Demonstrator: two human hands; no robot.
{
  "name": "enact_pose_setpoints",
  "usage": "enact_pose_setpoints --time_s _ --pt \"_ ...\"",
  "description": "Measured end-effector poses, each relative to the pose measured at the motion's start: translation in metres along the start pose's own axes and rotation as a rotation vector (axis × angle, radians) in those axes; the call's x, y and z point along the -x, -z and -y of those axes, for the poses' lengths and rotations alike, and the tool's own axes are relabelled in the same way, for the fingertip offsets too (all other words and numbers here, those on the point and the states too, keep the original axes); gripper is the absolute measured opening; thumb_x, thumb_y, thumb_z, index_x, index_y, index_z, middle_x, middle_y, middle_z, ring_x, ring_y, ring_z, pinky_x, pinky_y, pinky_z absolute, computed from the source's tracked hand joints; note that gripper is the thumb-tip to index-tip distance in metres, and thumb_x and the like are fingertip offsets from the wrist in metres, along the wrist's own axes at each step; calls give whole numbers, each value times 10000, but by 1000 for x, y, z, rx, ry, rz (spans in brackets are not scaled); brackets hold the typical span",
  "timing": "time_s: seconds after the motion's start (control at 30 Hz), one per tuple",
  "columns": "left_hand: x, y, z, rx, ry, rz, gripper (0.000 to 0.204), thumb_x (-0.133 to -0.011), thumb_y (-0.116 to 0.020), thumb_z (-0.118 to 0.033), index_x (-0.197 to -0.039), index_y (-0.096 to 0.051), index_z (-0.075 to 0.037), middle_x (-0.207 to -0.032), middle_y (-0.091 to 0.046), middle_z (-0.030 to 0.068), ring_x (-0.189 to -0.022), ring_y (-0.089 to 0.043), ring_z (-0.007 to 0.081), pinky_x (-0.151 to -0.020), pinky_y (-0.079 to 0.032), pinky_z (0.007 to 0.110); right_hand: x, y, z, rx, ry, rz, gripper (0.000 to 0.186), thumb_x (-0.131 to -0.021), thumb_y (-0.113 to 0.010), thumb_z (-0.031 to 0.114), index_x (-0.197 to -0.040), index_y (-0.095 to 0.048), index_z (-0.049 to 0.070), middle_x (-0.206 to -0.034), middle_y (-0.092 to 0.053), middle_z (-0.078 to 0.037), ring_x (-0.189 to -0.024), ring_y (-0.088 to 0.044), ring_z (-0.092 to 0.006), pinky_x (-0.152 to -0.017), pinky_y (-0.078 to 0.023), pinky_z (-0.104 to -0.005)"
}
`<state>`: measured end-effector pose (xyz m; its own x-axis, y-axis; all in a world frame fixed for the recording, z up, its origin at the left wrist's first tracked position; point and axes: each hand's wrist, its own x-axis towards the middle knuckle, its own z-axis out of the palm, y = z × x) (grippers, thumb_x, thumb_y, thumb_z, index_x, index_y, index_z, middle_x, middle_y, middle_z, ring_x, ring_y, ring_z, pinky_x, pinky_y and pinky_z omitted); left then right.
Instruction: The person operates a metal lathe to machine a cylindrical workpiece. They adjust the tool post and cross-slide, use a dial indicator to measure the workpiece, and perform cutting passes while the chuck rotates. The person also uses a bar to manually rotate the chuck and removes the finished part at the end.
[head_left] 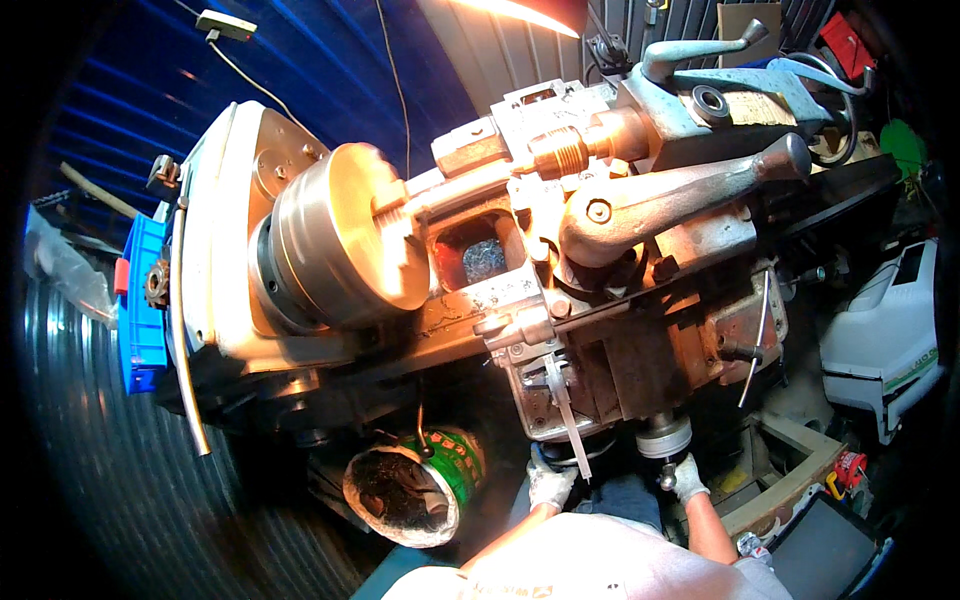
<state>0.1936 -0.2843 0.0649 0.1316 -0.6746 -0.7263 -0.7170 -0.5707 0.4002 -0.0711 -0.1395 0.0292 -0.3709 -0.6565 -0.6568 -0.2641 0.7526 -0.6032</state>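
Observation:
My left hand (549,484), in a white glove, is closed on the rim of a handwheel (583,460) below the carriage of a metal lathe. My right hand (688,479), gloved too, grips the small crank handle (668,482) under a silver graduated dial (663,437). At the left, the lathe chuck (335,235) has jaws smeared by motion. A metal rod (465,188) runs from the chuck to the ribbed tailstock centre (560,153). A caliper (566,400) lies on the carriage, its beam pointing toward me. The tool post lever (690,200) stretches to the right.
A green bucket (460,465) with dark contents stands below the chuck. A lit lamp (535,12) hangs above. Blue plastic bins (146,300) sit at the far left. At right are a white machine housing (885,340) and a metal frame (800,460). A bearing ring (710,103) rests on the tailstock.

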Motion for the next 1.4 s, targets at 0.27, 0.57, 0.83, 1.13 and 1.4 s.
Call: enact_pose_setpoints --time_s 0.27,0.57,0.83,1.13,1.4 --pt "-11 -9 4 -16 -3 -45 1029 -583 -829 -432 -1404 -362 -25 -1370 -430 244 -1254 -454 394 -1036 -401 421 -4 -17 0 197 161 106 360 -802 -632 353 -1069 -613 113 -1072 -637 -167 -994 -583 -368 -865 -477 -441" --pt "-27 -17 16 32 -44 42 895 -586 -841 -380 -1330 -473 -47 -1286 -524 223 -1186 -525 375 -991 -440 417 -11 -25 -5 199 336 77 353 -832 -618 362 -1087 -618 117 -1109 -628 -169 -1030 -584 -343 -888 -466 -436" --pt "-32 -18 25 -223 -45 55 916 -617 -792 -462 -1359 -428 -67 -1331 -459 220 -1212 -490 385 -993 -434 428 24 4 89 105 302 -410 480 -642 -790 362 -945 -650 17 -927 -646 -241 -889 -618 -390 -762 -492 -468" --pt "-27 -13 13 -130 -21 50 877 -616 -808 -410 -1340 -454 -66 -1327 -462 237 -1202 -501 387 -998 -434 420 14 -17 24 275 177 -292 368 -671 -788 278 -545 -543 35 -542 -564 -165 -509 -563 -327 -503 -411 -435" --pt "-25 -13 3 -112 23 44 875 -610 -819 -384 -1344 -452 -78 -1326 -455 224 -1214 -489 381 -1004 -431 413 12 -23 26 -528 74 -95 190 -785 -763 144 -658 -675 34 -568 -560 26 -510 -447 -50 -466 -359 -276"
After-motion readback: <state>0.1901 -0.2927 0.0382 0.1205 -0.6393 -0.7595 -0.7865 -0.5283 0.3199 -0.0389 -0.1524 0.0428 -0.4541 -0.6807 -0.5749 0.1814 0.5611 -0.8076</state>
